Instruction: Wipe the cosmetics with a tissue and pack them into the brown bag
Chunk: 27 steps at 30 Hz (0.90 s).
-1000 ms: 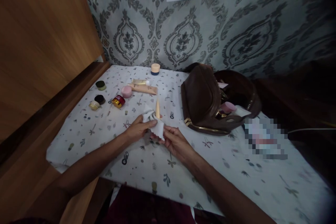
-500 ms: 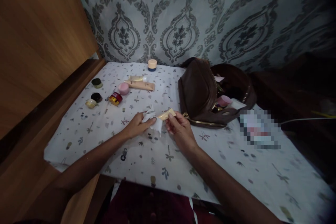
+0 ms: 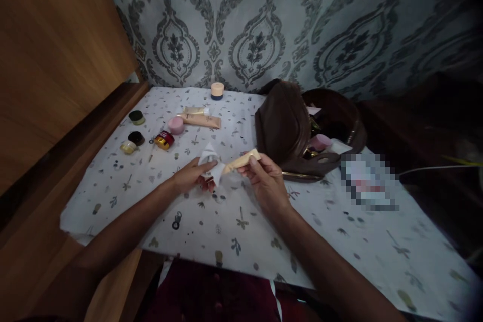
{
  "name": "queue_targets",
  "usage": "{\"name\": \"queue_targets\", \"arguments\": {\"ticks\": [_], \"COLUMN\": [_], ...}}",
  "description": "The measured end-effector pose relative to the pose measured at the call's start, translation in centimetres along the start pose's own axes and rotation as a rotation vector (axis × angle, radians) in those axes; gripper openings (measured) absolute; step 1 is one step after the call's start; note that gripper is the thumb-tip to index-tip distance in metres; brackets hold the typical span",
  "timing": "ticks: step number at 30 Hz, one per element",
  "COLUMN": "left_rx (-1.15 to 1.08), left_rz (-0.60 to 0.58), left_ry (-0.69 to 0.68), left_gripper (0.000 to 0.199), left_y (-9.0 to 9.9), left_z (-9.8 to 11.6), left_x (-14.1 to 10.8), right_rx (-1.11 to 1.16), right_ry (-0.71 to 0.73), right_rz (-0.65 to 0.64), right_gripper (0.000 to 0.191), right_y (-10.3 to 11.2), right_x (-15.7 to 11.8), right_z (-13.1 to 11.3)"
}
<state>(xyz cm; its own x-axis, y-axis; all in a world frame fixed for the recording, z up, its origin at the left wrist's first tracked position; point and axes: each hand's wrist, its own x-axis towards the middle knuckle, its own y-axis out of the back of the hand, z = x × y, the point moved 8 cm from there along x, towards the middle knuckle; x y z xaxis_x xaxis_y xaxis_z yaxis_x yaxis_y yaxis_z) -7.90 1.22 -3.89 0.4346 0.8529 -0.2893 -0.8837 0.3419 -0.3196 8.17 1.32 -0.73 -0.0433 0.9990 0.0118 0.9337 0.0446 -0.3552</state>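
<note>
A crumpled white tissue point(image 3: 210, 157) is pinched in my left hand point(image 3: 189, 175), above the middle of the table. My right hand point(image 3: 268, 181) grips a slim cream-coloured tube point(image 3: 243, 160) by its flat end, and the tube's other end points left toward the tissue. Whether that end touches the tissue I cannot tell. Right behind my right hand sits a brown leather bag point(image 3: 281, 128), unzipped, with a pink-capped item point(image 3: 320, 142) and other things inside.
Left on the patterned tablecloth point(image 3: 226, 226) are a red-and-gold jar point(image 3: 164, 140), a pink jar point(image 3: 175, 125), two tubes point(image 3: 202, 120), a green jar point(image 3: 137, 117), a dark-lidded jar point(image 3: 136, 138) and a small yellow jar point(image 3: 128, 147). A peach-lidded jar point(image 3: 217, 90) stands by the curtain. A blurred packet point(image 3: 370, 181) lies right.
My right hand has drawn the tube up and rightward, so more of it shows outside the tissue. The left hand has shifted slightly left, turning the tissue.
</note>
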Motion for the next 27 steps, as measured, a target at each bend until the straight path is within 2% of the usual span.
{"name": "queue_targets", "arguments": {"ticks": [3,7,10,12,15,18,20,22,25,27], "left_rx": [-0.131,-0.271,-0.419,-0.509,-0.576,-0.588,-0.520,-0.355,0.025,0.388], "left_rz": [-0.022,-0.011,0.086,0.180,0.325,0.418,0.441,0.427,0.377,0.323], "left_ry": [-0.033,-0.046,-0.035,0.007,0.078,-0.001,-0.072,-0.116,-0.199,-0.302], "left_gripper": [0.040,0.040,0.025,0.022,0.034,0.045,0.046,0.041,0.026,0.017], "left_y": [0.0,-0.1,0.3,0.6,0.7,0.0,-1.1,-2.5,-4.9,-6.9], "left_z": [0.6,0.8,0.7,0.5,0.6,2.0,3.2,4.4,6.8,9.4], "left_x": [-0.3,-0.5,-0.6,-0.8,-1.1,-1.0,-0.5,0.3,1.8,2.7], "right_rx": [-0.012,-0.001,-0.023,-0.071,-0.181,-0.304,-0.362,-0.388,-0.395,-0.419], "right_ry": [0.087,0.148,0.195,0.233,0.350,0.538,0.633,0.677,0.711,0.771], "right_rz": [0.037,-0.008,-0.033,-0.054,-0.113,-0.177,-0.168,-0.101,0.059,0.189], "right_gripper": [0.028,0.029,0.028,0.024,0.018,0.019,0.025,0.027,0.021,0.014], "right_y": [0.4,0.0,-0.2,-0.2,-0.3,0.2,1.3,3.1,6.7,9.3], "right_x": [0.0,-0.4,-0.7,-1.2,-2.5,-4.2,-5.1,-5.6,-6.1,-6.5], "right_z": [-1.4,-2.7,-3.9,-5.0,-7.1,-9.4,-10.9,-12.5,-15.9,-18.7]}}
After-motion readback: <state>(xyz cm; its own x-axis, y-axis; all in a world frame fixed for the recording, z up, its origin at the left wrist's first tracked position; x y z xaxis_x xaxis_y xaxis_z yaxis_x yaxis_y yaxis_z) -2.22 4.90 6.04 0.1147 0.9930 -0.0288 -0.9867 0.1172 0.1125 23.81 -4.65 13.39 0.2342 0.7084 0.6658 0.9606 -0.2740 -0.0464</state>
